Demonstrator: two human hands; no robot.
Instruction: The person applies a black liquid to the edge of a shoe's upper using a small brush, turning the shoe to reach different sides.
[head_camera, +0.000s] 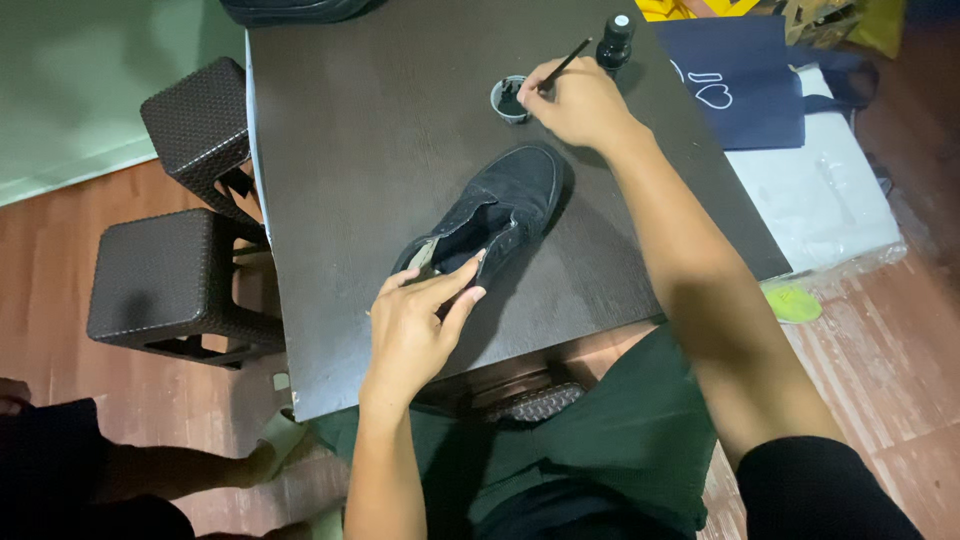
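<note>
A black suede slip-on shoe (500, 205) lies on the dark table (370, 130), toe pointing away from me. My left hand (418, 325) rests on its heel opening, fingers pinching the edge. My right hand (578, 100) holds a thin black brush (566, 62) with its tip dipped in a small round cup (507, 99) of dark liquid. A small black bottle (615, 40) with a pale cap stands just right of the brush.
Two dark woven stools (165, 280) stand at the table's left side. A navy bag (740, 75) and a white plastic-wrapped block (830, 195) lie on the wooden floor to the right. Another person's leg (150, 470) shows at lower left.
</note>
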